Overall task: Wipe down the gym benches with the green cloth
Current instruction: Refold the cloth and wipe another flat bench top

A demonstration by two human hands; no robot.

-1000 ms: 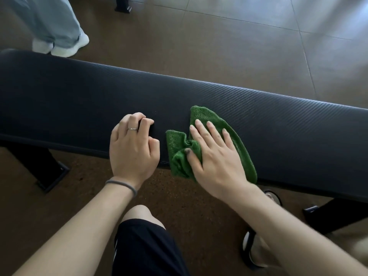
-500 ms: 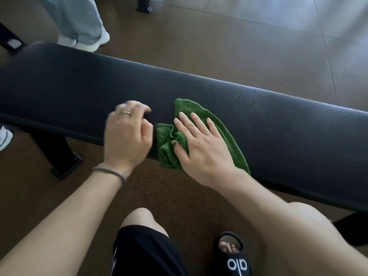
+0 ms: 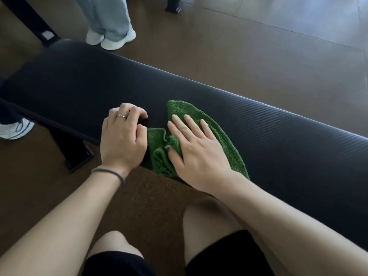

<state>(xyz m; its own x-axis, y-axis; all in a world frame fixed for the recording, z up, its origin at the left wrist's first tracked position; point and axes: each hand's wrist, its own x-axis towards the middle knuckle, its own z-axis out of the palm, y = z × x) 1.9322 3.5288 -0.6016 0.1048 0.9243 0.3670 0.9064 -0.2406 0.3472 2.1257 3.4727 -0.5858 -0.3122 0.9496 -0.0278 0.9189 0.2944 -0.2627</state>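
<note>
Stretching from ten o'clock to four o'clock, the black ribbed bench surface [image 3: 229,124] carries the green cloth [image 3: 225,140] on its near edge. The right hand [image 3: 199,148] lies flat on the cloth, fingers [image 3: 190,121] straight and spread. The left hand [image 3: 121,140] rests at nine o'clock of the cloth, just beside it, fingers curled on the padding, holding nothing. It wears a ring [image 3: 121,116].
</note>
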